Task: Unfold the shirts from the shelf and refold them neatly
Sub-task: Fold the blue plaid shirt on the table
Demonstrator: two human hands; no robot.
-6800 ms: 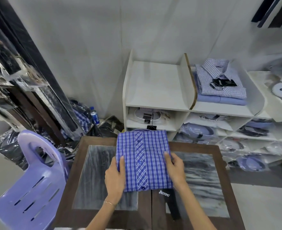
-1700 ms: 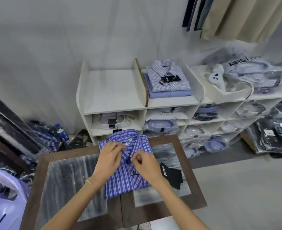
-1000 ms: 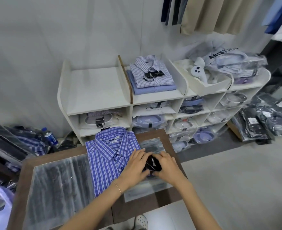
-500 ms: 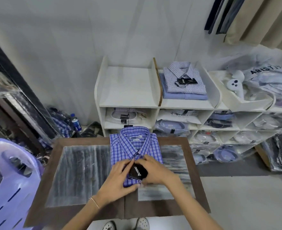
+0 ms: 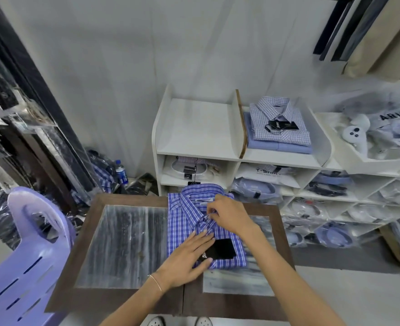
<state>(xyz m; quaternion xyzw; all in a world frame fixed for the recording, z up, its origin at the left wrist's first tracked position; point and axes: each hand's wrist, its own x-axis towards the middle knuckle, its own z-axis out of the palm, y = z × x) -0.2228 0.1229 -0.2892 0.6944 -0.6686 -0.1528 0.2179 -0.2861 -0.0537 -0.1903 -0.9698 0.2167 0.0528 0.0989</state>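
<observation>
A folded blue checked shirt lies collar-up on the dark wooden table, near its far edge. A black hang tag rests on the shirt's lower front. My left hand lies flat on the shirt's lower part, fingers straight, touching the tag's left end. My right hand pinches the shirt's collar near the top button. Behind the table stands a white shelf unit; two folded shirts are stacked in its top right compartment.
A purple plastic chair stands left of the table. Bagged shirts fill the lower shelf compartments and lie on the floor at right. A water bottle stands on the floor by the wall. Garments hang at the top right.
Both hands held the black tag half a second ago. The tag now lies on the shirt; my right hand has moved up to the collar and my left hand has flattened on the shirt.
</observation>
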